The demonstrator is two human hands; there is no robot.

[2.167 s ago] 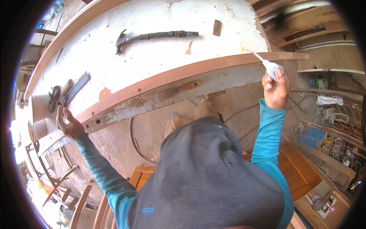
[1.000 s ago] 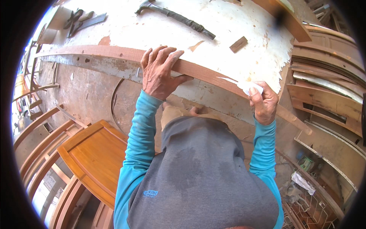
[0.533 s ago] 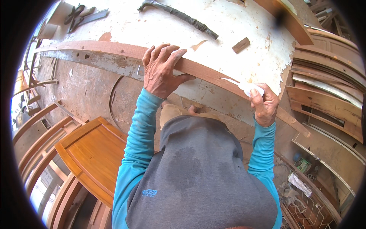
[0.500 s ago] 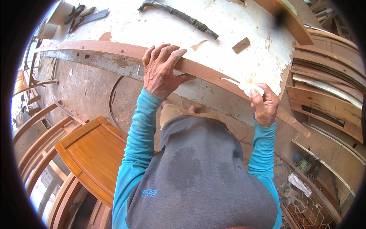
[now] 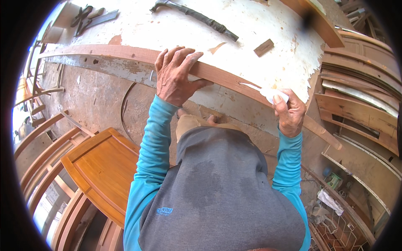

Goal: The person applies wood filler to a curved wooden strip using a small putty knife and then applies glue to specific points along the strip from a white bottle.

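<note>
A long reddish-brown wooden strip (image 5: 228, 76) lies along the near edge of the white-topped workbench (image 5: 138, 25). My left hand (image 5: 176, 75) grips the strip, with the fingers over its top and the thumb along its near side. Farther right, my right hand (image 5: 291, 112) is closed around a small white bottle (image 5: 277, 97) with a thin pointed nozzle. The bottle lies tilted, its tip pointing left at the strip's upper face. My palm and fingers hide part of the bottle.
Across the bench lie a hammer (image 5: 197, 19) with a dark wrapped handle, a small wood block (image 5: 264, 47) and a handsaw (image 5: 100, 19). An orange-brown panel (image 5: 104, 167) stands at lower left beside wooden frames (image 5: 52, 152). Stacked boards (image 5: 360, 113) fill the right side.
Almost nothing differs. The whole view has shifted very slightly; both hands keep their grip, and the nozzle stays at about the same place on the strip.
</note>
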